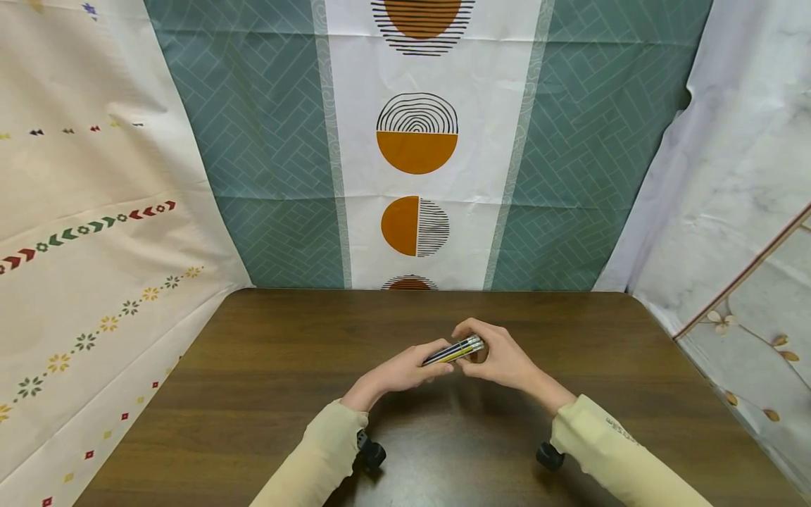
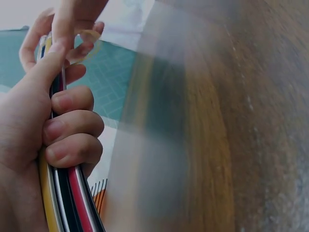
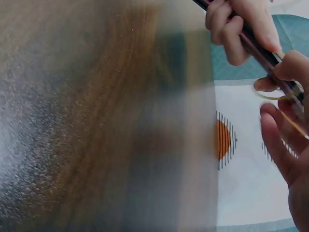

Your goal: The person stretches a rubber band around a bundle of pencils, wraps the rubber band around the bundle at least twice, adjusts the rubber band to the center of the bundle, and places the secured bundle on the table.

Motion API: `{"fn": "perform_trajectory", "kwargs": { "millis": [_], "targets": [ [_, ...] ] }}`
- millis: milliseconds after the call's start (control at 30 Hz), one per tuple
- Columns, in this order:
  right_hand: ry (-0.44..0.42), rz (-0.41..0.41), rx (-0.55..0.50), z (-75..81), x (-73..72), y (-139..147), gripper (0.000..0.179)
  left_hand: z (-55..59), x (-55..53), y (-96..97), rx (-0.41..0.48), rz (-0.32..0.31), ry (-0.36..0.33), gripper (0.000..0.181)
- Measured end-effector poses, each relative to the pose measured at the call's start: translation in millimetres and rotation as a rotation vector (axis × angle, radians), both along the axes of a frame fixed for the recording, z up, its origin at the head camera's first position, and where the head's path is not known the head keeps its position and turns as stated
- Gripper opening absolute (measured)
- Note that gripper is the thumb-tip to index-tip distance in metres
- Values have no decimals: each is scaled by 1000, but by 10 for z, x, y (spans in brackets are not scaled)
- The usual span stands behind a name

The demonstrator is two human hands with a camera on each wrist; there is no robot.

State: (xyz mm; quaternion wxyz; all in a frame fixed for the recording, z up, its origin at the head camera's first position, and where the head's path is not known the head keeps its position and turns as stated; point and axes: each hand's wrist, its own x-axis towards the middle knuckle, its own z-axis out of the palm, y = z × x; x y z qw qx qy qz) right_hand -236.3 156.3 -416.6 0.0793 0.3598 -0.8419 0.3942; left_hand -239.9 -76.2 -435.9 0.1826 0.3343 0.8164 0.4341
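Observation:
A bundle of slim pencils (image 1: 451, 351), striped in yellow, black, white and red, is held above the table. My left hand (image 1: 405, 369) grips it, with the fingers curled round the shafts and the thumb lying along them in the left wrist view. At the bundle's silvery end, my right hand (image 1: 502, 360) has its thumb and fingers spread around the tips. A thin yellowish rubber band (image 3: 293, 123) runs from the pencils to the right fingers, and a loop of it shows beside them in the left wrist view.
The dark brown wooden table (image 1: 266, 366) lies beneath both hands. A green and white patterned cloth (image 1: 272, 141) hangs behind its far edge. Pale cloths hang on the left and right sides. Black wrist cameras sit under both sleeves.

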Motion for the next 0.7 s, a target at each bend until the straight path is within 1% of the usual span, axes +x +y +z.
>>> {"fn": "perform_trajectory", "kwargs": {
  "millis": [67,133,233,400,533,633,700],
  "targets": [
    [-4,-2,-45,-19,2,9,42,18,1,2,17,11,-13,23],
    [-28,-14,-89,-36,8,20,42,41,3,1,37,27,-30,23],
    [-81,-62,-151,-52,27,30,44,65,3,0,65,56,-51,23],
    [-212,-167,-266,-72,63,18,40,71,-7,4,102,104,-72,25],
    [-309,-216,-372,-68,87,-16,36,68,-8,9,123,113,-74,33],
    [-327,-228,-403,-75,103,-40,30,56,-16,15,145,112,-72,36],
    [-303,-219,-389,-81,112,-51,22,48,-24,20,157,118,-68,35]
  ]
}}
